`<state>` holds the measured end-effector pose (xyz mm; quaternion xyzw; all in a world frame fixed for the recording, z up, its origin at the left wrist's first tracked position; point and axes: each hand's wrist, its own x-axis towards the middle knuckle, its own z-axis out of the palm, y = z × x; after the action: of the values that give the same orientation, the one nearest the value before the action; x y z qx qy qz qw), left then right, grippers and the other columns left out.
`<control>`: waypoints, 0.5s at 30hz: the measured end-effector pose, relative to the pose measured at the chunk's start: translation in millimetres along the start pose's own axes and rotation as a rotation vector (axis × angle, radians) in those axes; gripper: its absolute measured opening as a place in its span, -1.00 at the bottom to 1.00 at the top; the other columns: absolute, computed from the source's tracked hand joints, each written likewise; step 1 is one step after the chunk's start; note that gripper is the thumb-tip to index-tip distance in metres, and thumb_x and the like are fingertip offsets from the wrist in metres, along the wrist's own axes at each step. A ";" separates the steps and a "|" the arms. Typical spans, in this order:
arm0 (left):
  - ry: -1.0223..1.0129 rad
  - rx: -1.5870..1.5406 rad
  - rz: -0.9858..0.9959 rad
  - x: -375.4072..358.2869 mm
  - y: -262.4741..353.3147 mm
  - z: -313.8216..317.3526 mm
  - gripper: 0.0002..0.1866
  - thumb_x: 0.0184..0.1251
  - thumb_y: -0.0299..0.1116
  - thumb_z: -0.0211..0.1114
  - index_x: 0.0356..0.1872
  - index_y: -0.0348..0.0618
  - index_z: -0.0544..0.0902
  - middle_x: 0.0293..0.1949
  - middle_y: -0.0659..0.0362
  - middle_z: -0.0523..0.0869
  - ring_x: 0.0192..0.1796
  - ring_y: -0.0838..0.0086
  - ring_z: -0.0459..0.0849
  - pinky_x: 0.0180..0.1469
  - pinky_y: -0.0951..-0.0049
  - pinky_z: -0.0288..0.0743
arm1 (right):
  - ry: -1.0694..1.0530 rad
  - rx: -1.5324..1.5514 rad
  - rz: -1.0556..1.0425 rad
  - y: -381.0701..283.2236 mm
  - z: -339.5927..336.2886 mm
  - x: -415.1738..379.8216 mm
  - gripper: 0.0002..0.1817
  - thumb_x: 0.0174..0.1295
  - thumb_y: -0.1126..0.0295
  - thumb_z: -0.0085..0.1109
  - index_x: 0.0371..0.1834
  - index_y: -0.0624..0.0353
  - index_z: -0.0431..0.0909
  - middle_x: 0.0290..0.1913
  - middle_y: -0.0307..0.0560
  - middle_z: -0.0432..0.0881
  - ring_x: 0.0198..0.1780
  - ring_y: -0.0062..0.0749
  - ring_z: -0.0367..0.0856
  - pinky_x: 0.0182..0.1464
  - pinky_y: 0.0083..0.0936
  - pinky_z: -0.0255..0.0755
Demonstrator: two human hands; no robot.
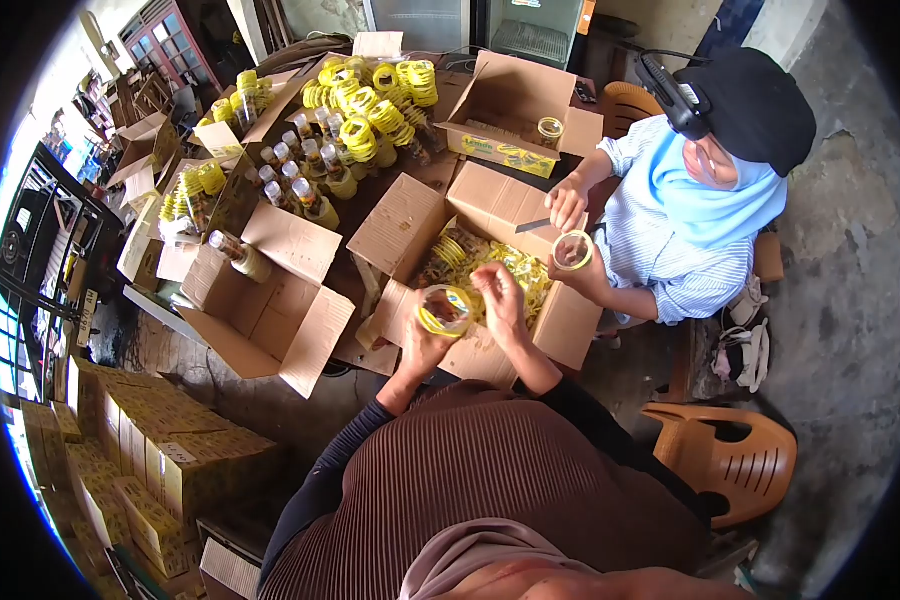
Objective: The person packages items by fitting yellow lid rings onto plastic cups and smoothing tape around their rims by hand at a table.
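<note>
My left hand [427,342] is closed around a yellow-edged ring-shaped roll [444,311], seen nearly end-on with an open middle. Close beside it on the right is my right hand [503,300], raised with its fingers curled together; whatever is in them is too small to make out. Both hands are above an open cardboard box [568,328]. Inside the box lies a heap of yellow printed pieces [518,270], with a few stacked rings [454,249] at its left side.
A person [690,230] at the right holds a similar roll [572,251] and a thin blade [533,226]. Stacked yellow rings [382,108] and several bottles [315,200] stand behind. Open boxes [270,318] [510,90] flank the work area; an orange chair [715,455] is right.
</note>
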<state>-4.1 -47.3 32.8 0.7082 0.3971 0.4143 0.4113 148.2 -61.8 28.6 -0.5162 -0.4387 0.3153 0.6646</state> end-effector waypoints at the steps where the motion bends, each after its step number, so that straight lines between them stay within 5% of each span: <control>1: 0.033 -0.015 -0.022 1.0 -4.8 -3.7 -0.42 -0.08 -0.31 0.65 -0.06 -0.24 0.51 -0.33 0.11 0.70 -0.32 0.46 0.67 -0.19 0.44 0.57 | 0.063 0.134 -0.014 8.7 -3.0 5.6 -0.89 0.40 0.39 0.19 -0.20 0.19 0.54 -0.36 -0.32 0.55 -0.29 -0.65 0.47 -0.23 -0.66 0.38; 3: 0.066 0.011 0.029 1.2 -12.1 -10.9 -0.39 -0.08 -0.31 0.66 -0.03 -0.24 0.49 -0.34 0.13 0.69 -0.33 0.43 0.68 -0.19 0.42 0.58 | 0.078 0.255 0.001 12.8 -15.2 18.9 -0.90 0.40 0.39 0.19 -0.19 0.18 0.54 -0.35 -0.31 0.55 -0.28 -0.65 0.47 -0.22 -0.66 0.38; 7: 0.020 0.043 0.112 0.6 -9.7 -15.5 -0.32 -0.11 -0.27 0.67 0.01 -0.26 0.47 -0.26 0.09 0.68 -0.24 0.39 0.69 -0.12 0.38 0.57 | -0.025 -0.115 -0.006 16.5 -32.8 20.9 -0.92 0.36 0.47 0.21 -0.24 0.25 0.54 -0.32 -0.24 0.60 -0.26 -0.64 0.51 -0.13 -0.66 0.41; 9: -0.037 0.092 0.156 2.8 -6.8 -13.9 -0.29 -0.10 -0.25 0.66 0.05 -0.28 0.46 -0.17 0.04 0.65 -0.14 0.31 0.68 -0.03 0.32 0.55 | -0.041 -0.205 -0.037 22.3 -35.8 18.7 -0.89 0.25 0.61 0.24 -0.19 0.26 0.58 -0.24 -0.13 0.63 -0.19 -0.50 0.58 -0.06 -0.56 0.45; 12: -0.075 -0.045 0.087 1.7 -5.2 -7.8 -0.32 -0.08 -0.29 0.62 0.07 -0.28 0.46 -0.12 0.02 0.61 -0.08 0.24 0.66 0.02 0.27 0.52 | -0.076 -0.594 -0.449 18.5 -40.2 13.6 -0.59 0.05 0.79 0.23 -0.02 0.18 0.62 -0.12 -0.03 0.63 -0.06 -0.23 0.64 0.05 -0.46 0.50; 15: -0.104 0.009 0.110 4.0 -4.5 -3.8 -0.34 -0.04 -0.33 0.58 0.09 -0.24 0.43 -0.10 -0.01 0.62 -0.06 0.15 0.67 0.02 0.23 0.53 | -0.082 -0.535 -0.332 3.3 -39.9 10.8 -0.60 0.08 0.70 0.25 0.01 0.15 0.62 -0.13 0.00 0.60 -0.13 -0.16 0.59 -0.01 -0.35 0.49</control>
<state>-7.2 -41.2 31.0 0.7513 0.3375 0.3973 0.4047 189.1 -67.8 24.9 -0.5811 -0.6105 0.0966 0.5295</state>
